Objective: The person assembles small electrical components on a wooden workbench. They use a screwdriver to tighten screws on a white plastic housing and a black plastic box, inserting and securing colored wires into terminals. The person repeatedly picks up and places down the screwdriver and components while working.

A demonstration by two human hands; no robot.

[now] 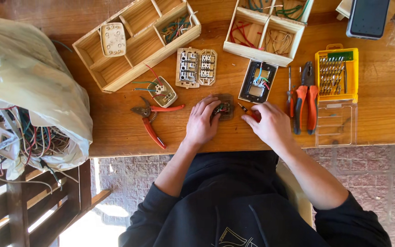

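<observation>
The left hand (202,122) pins a small brown switch (225,107) to the wooden table (115,128) near its front edge — the right hand (270,123) grips a screwdriver (248,111), tip toward it.

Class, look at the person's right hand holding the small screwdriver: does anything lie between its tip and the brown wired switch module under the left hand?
Nothing visible: the small screwdriver in the right hand points across bare wooden table at the brown wired switch module, steadied by the left hand.
</observation>
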